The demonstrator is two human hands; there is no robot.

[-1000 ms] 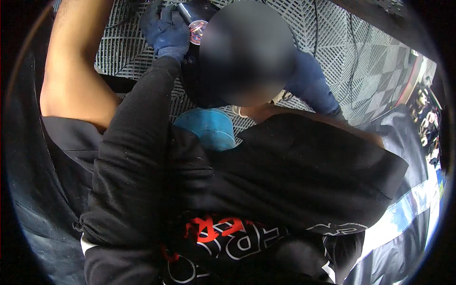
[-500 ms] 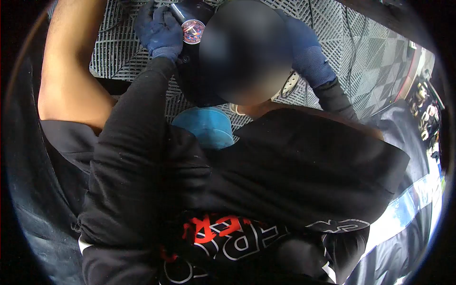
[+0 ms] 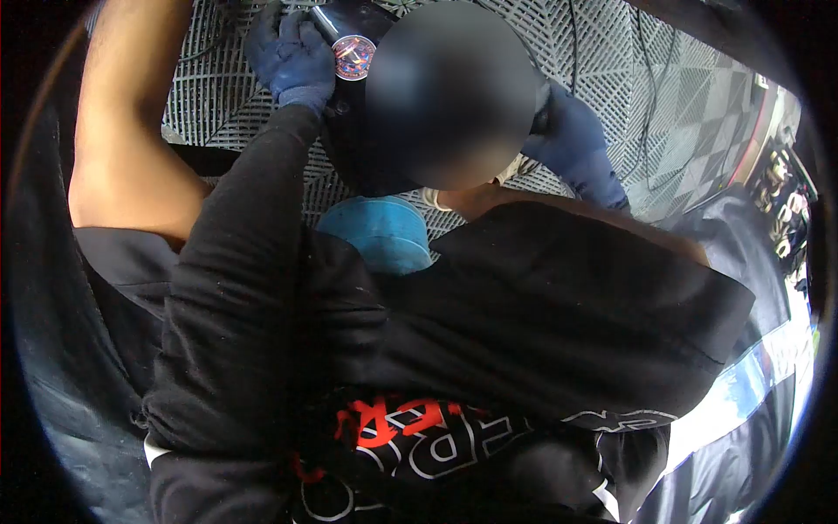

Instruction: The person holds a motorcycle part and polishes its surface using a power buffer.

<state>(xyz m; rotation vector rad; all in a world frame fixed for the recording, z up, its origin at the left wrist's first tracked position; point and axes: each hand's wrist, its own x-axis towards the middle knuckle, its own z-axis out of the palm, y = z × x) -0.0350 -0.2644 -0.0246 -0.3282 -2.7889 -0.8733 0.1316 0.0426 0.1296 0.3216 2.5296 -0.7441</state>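
Currently, from the head view, the left hand [image 3: 292,61], in a dark-blue knitted glove, lies against a glossy black object with a round, multicoloured emblem [image 3: 353,58] at top centre; its fingers stand slightly apart, though whether they grip cannot be told. A blurred patch hides most of the right hand [image 3: 572,144], gloved alike, and its closure. Below sits a round blue plastic container [image 3: 375,234], above grey slatted floor tiles [image 3: 223,92].
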